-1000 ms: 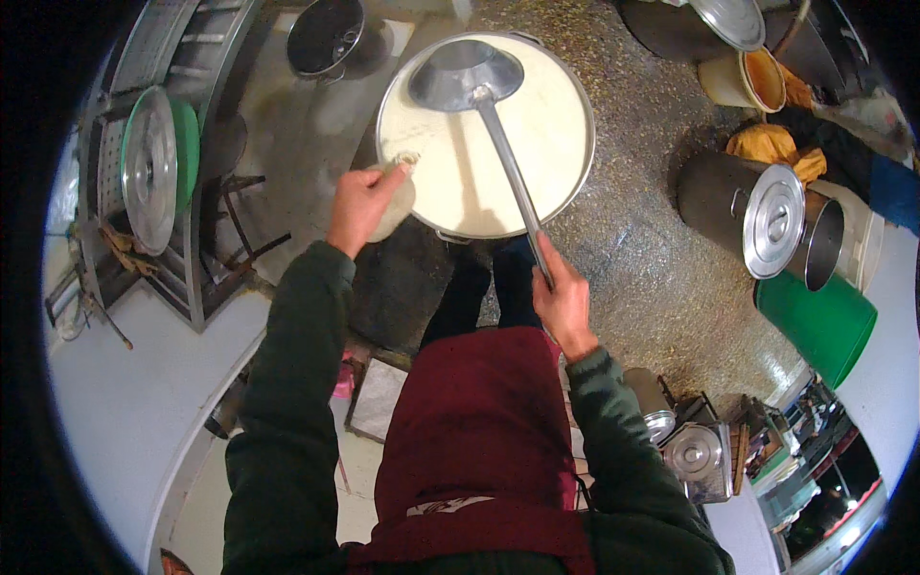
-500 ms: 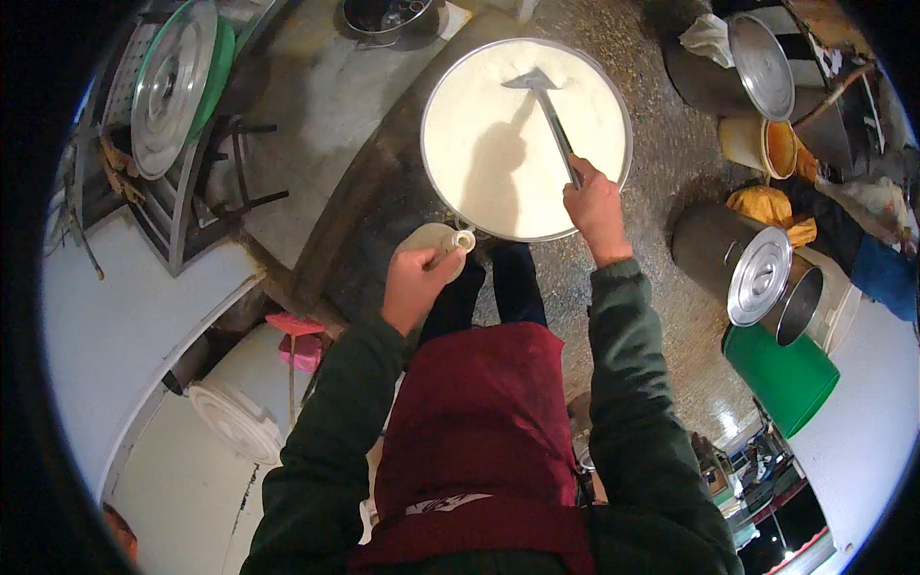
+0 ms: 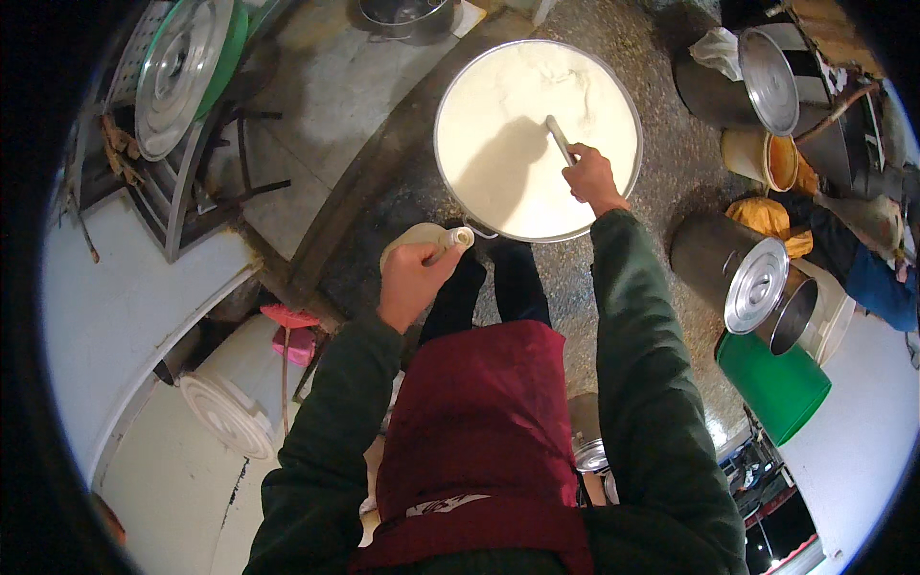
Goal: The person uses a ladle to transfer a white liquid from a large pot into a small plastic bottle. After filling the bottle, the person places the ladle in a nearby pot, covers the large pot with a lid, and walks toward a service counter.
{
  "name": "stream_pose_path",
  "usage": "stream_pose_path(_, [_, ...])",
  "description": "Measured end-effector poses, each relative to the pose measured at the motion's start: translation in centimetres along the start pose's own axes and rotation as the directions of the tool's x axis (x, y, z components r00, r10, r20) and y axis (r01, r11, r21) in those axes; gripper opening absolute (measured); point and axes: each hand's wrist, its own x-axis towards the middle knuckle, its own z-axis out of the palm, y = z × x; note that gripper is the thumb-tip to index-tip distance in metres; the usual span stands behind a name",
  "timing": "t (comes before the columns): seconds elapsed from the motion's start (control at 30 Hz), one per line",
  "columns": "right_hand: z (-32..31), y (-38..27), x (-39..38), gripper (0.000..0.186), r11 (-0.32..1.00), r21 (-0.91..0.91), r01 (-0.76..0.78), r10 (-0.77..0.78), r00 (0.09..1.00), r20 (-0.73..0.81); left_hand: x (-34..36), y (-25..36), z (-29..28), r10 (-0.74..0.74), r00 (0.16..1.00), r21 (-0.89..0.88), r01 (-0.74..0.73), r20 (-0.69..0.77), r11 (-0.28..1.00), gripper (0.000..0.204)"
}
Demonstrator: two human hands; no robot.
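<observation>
A large round metal pot (image 3: 438, 158) stands in front of me, filled almost to the rim with creamy white liquid (image 3: 494, 101). My right hand (image 3: 593, 179) is closed round the metal handle of a stirring paddle (image 3: 557, 136). The paddle's blade is hidden under the liquid, whose surface is rippled at the far right. Just left of the pot's near edge, my left hand (image 3: 412, 285) grips a pale plastic jug (image 3: 417, 235) by its neck. The jug's round mouth is uncapped and faces up; its contents cannot be made out.
Lidded metal pots (image 3: 704, 254), a yellowish bucket (image 3: 752, 158) and a green barrel (image 3: 774, 383) line the right side. At left are a metal rack (image 3: 182, 211) with a large lid (image 3: 182, 81), and a white drum (image 3: 230, 412). A dark pot (image 3: 407, 14) sits at the far edge.
The paddle's blade, visible above the liquid before, has sunk under it. My right hand has moved slightly forward over the pot. My left hand still holds the jug in nearly the same place.
</observation>
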Motion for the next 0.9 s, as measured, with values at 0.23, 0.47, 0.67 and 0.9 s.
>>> stream_pose_path(0.23, [4.9, 4.4, -1.2, 0.052, 0.995, -0.077, 0.058, -0.057, 0.998, 0.017, 4.7, 1.1, 0.2, -0.104, 0.99, 0.147, 0.09, 0.091, 0.985, 0.055])
stream_pose_path(0.47, [8.3, 7.7, -11.5, 0.058, 0.993, 0.022, 0.115, -0.113, 0.991, -0.066, 12.1, 4.0, 2.3, -0.265, 0.933, 0.554, 0.091, 0.242, 0.828, 0.06])
stream_pose_path(0.67, [8.8, 9.6, -21.5, 0.056, 0.954, 0.294, 0.055, -0.016, 0.991, -0.132, 17.7, 3.7, 7.3, -0.214, 0.925, 0.761, -0.109, 0.313, 0.64, 0.056])
stream_pose_path(0.9, [7.5, 11.1, -30.1, 0.058, 0.936, 0.351, 0.033, 0.011, 0.993, -0.121, 21.5, 3.6, 11.3, -0.143, 0.922, 0.867, -0.272, 0.359, 0.418, 0.046])
